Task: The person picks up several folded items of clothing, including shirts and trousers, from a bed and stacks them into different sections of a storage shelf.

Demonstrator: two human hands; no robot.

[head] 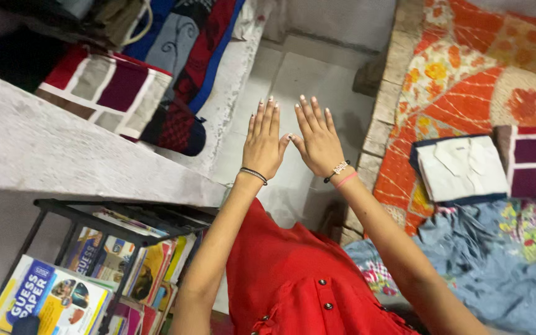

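Observation:
My left hand (pixel 263 141) and my right hand (pixel 317 139) are stretched out in front of me over the pale floor, backs up, fingers straight. The thumbs touch at their tips. Neither hand holds anything. A dark bangle circles the left wrist; a beaded bracelet and a pink band circle the right. My red buttoned garment (pixel 299 279) fills the bottom middle.
A folded white shirt (pixel 461 167) lies on an orange patterned bedspread (pixel 460 80), next to a maroon-and-grey checked cloth (pixel 535 162) and crumpled blue floral fabric (pixel 497 267). A grey shelf (pixel 44 142) holds folded cloths (pixel 110 87). A black rack (pixel 125 217) carries books (pixel 51 301).

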